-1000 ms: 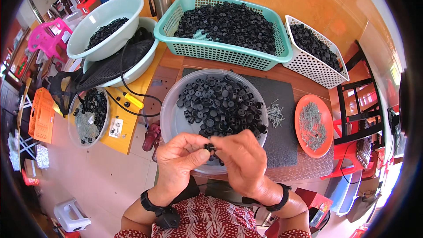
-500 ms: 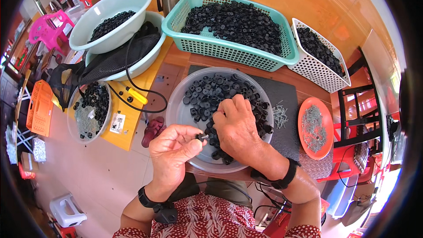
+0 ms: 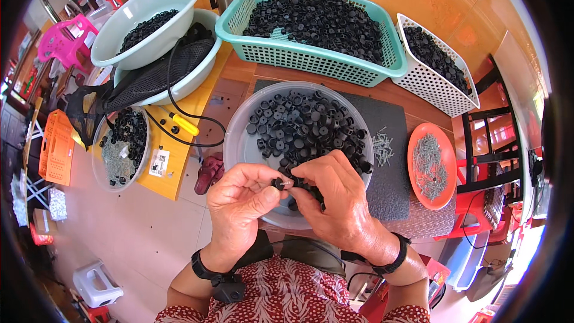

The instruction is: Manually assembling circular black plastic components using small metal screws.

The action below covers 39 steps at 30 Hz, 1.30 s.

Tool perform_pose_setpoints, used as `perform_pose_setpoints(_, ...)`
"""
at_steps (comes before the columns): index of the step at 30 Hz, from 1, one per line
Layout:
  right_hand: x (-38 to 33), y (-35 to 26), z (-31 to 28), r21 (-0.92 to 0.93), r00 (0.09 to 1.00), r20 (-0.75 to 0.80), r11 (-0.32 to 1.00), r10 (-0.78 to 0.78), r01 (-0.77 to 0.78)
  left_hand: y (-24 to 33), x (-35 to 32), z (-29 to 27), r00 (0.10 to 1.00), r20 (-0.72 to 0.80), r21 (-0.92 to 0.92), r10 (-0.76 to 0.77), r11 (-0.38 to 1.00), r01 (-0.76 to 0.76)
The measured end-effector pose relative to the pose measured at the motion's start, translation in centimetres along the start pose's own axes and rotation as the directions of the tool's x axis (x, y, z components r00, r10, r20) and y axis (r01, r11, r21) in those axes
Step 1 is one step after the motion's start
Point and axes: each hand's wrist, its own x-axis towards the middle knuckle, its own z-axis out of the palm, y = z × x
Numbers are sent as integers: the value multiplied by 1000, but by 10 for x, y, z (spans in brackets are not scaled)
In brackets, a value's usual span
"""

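The left hand [image 3: 239, 194] pinches a small black piece [image 3: 277, 183] between its thumb and finger. A thin shiny metal bit, which looks like a screw [image 3: 287, 185], sticks out of the right side of the piece. The right hand [image 3: 338, 200] comes in close from the other side, with its fingers bent and their tips right by the screw. There is something dark by those tips too, but I cannot tell if the right hand grips it or if it lies in the bowl behind. The black piece is up in the air over the near side of the big clear bowl [image 3: 239, 149], which has lots of black caps [image 3: 317, 122] in it. To do this well, I think the left hand should pinch snugly and not let the piece spin. The right hand should line up straight with the screw and push gently along it, because a crooked push could make it slip. It helps to keep both hands low over the bowl, so a dropped bit lands inside. The screw's long way runs from side to side, almost flat in this view. Its bare end points to the right hand, and the black piece sits at its left end.
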Motion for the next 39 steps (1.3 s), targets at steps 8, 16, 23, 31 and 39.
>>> perform_pose_setpoints(8, -16, -2, -5, 102, 997, -49, 993, 66, -61, 1, -6, 4, 999, 33, -21, -43, 999, 43)
perform_pose_setpoints(16, -36, -23, -16, 335, 978, -96, 931, 186, -144, 9, -25, 17, 993, 79, -71, -88, 993, 93)
perform_pose_setpoints(23, -53, -42, -24, 400, 970, -165, 911, 180, -101, 16, -43, 26, 985, 164, -83, -56, 994, 70)
perform_pose_setpoints(31, -67, -60, -30, 845, 897, 12, 474, 443, -246, 25, -66, 32, 986, 168, 31, -22, 999, 17)
perform_pose_setpoints(39, -68, -70, -28, 910, 879, 109, 309, 465, -276, 32, -82, 31, 978, 156, 196, 137, 966, -167)
